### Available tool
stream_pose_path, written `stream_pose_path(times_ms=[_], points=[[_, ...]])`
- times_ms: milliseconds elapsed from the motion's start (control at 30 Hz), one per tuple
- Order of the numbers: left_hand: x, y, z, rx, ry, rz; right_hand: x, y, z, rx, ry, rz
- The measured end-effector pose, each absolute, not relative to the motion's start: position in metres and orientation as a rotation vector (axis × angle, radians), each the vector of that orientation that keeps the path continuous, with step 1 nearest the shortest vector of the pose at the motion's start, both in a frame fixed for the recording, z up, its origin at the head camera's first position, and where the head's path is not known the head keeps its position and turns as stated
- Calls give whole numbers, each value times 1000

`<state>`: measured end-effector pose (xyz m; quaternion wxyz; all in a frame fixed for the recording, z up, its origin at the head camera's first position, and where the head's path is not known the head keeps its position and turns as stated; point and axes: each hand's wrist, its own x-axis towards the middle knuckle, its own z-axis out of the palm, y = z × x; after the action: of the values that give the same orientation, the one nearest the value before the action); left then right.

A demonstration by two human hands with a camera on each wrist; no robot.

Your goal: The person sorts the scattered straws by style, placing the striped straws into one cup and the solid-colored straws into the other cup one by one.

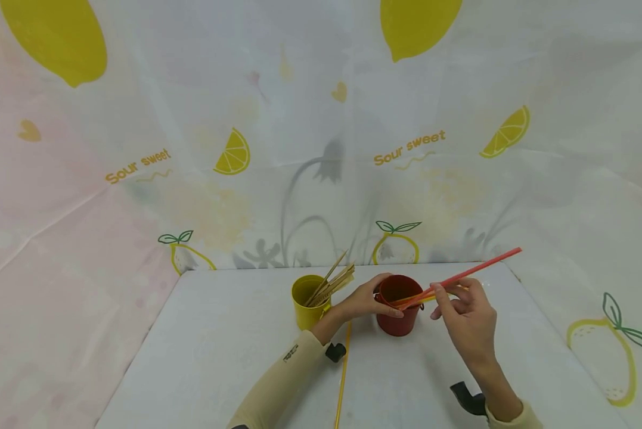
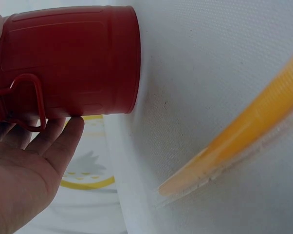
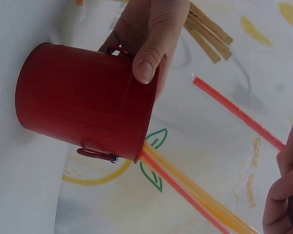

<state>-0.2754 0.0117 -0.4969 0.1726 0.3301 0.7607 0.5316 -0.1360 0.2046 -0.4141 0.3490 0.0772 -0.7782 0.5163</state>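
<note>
My left hand [image 1: 371,298] grips a small red bucket [image 1: 398,323] near its rim, with the thumb across the outside and the fingers behind it. The bucket stands upright on the white table. Several straws lean out of it, orange straws [image 3: 185,183] and a red one [image 3: 178,185] among them. In my right hand [image 1: 471,322] the fingers pinch another red straw [image 3: 239,113], whose free end is above the bucket in the right wrist view. Wire handle loops [image 2: 27,97] hang at the bucket's side.
Left of the red bucket stands a yellow bucket [image 1: 301,310] holding several flat wooden sticks [image 1: 334,286]. One orange-yellow straw [image 1: 344,375] lies on the white table [image 1: 219,345] between my arms. A lemon-print cloth [image 1: 299,208] hangs behind the table.
</note>
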Motion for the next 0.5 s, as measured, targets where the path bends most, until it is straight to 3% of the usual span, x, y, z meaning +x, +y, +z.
stream_pose_path(times_ms=[500], points=[[-275,12,-497,932,2161,1517,-143,200,-434,128,-2047,1221]])
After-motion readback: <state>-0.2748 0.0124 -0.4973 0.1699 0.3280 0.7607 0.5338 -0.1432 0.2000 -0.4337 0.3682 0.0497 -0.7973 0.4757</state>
